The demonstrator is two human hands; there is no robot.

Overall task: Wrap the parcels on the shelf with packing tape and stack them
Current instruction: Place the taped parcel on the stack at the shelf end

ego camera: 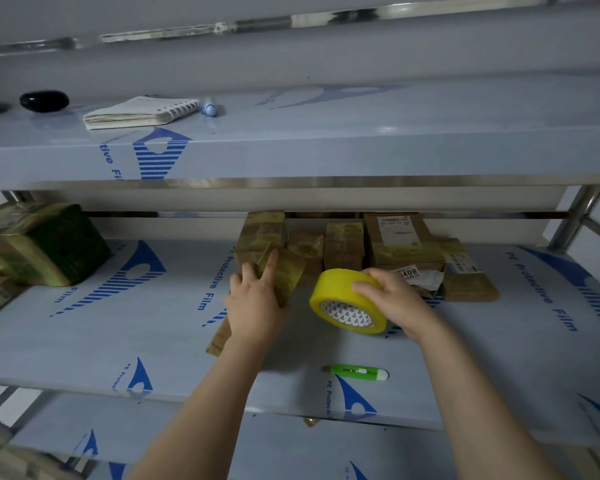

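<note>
Shelf (pixel 118 341) w/ parcels (pixel 343 251), L hand (pixel 253 303) gripping small parcel (pixel 286 271), R hand (pixel 392 299) gripping tape roll (pixel 336 289)

Tops of rear parcels (pixel 343 233) at the shelf's back edge hidden beneath upper shelf (pixel 291 157), left parcel stack (pixel 39 244) cut by picture edge, held parcel (pixel 286 271) partly covered by left hand (pixel 253 303), label (pixel 395 230) print too small to read

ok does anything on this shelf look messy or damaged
Yes. The white label just behind the right hand is crumpled and peeling. The brown parcels at the back sit jumbled, not stacked, and a flat cardboard piece lies askew under the left hand.
</note>
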